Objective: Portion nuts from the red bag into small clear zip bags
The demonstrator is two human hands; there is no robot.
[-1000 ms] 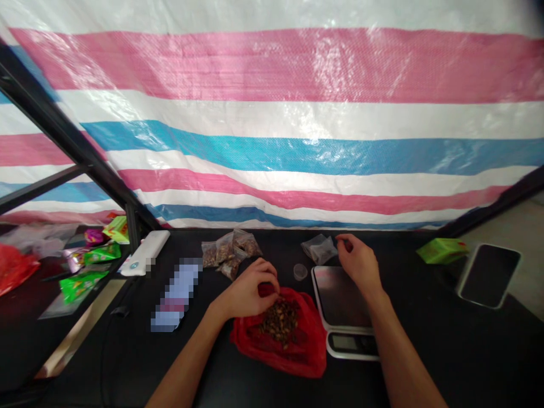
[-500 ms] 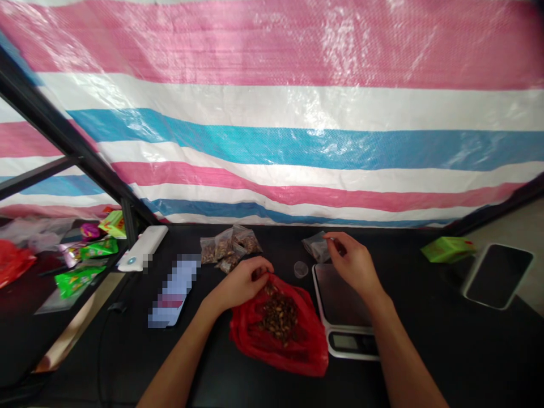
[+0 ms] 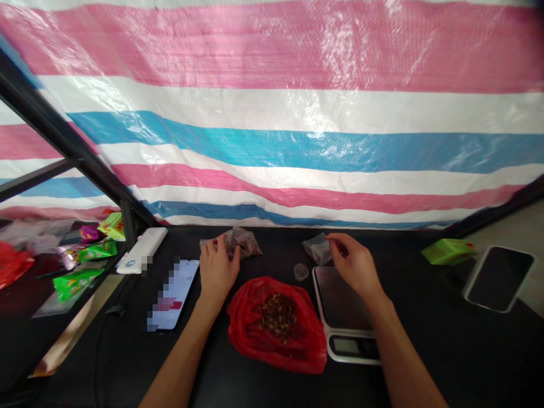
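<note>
A red plastic bag (image 3: 255, 340) lies open on the black table, with a heap of brown nuts (image 3: 278, 316) inside. My left hand (image 3: 217, 270) rests on a pile of small clear bags filled with nuts (image 3: 244, 241) behind it, fingers curled over them. My right hand (image 3: 355, 262) is pinched on the edge of an empty small clear bag (image 3: 317, 247), just behind a white kitchen scale (image 3: 346, 314). A small clear round lid (image 3: 301, 271) sits between the red bag and the scale.
A phone (image 3: 172, 293) and a white power bank (image 3: 142, 250) lie left of my left hand. Green snack packets (image 3: 80, 266) fill a lower shelf at far left. A green box (image 3: 446, 250) and a dark tablet (image 3: 497, 276) lie at right. A striped tarp (image 3: 297, 124) closes the back.
My left hand left the red bag of nuts and moved back and left onto the pile of filled small bags. My right hand took hold of the empty clear bag.
</note>
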